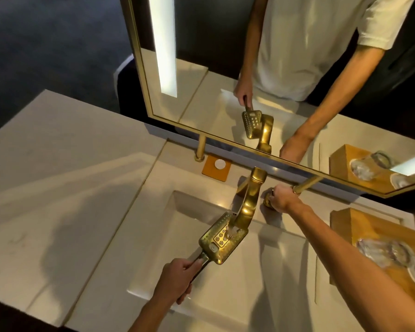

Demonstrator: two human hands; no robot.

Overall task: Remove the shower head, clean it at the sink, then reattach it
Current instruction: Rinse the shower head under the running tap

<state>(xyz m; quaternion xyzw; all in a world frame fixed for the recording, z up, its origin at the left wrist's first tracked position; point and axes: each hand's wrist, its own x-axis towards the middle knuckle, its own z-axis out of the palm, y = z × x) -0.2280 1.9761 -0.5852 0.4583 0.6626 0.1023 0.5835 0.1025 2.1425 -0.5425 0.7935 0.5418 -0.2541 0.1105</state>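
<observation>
My left hand [177,276] had its fingers [186,267] curled tight round the dark handle of the one brass-coloured, square-faced shower head [222,238], which I held over the white rectangular sink basin [237,295], clear of its walls. Its long axis ran from my fist near the front-left rim up and away to the right, the nozzle face turned upward and its far end under the spout of the single brass faucet [248,202], where water fell on it. The basin lay open around the head on every side.

My right hand [282,197] reached past the faucet and gripped one round brass tap knob [267,200] on the back ledge, close under the lower edge of the gold-framed mirror [139,56]. A second knob showed left of the faucet. Two brass posts [200,148] carried the mirror.

The pale stone table [58,176] spread wide and bare to the left. On the right, one wooden tray [345,226] held two glass tumblers [391,252]. One orange square coaster [216,167] sat behind the basin.
</observation>
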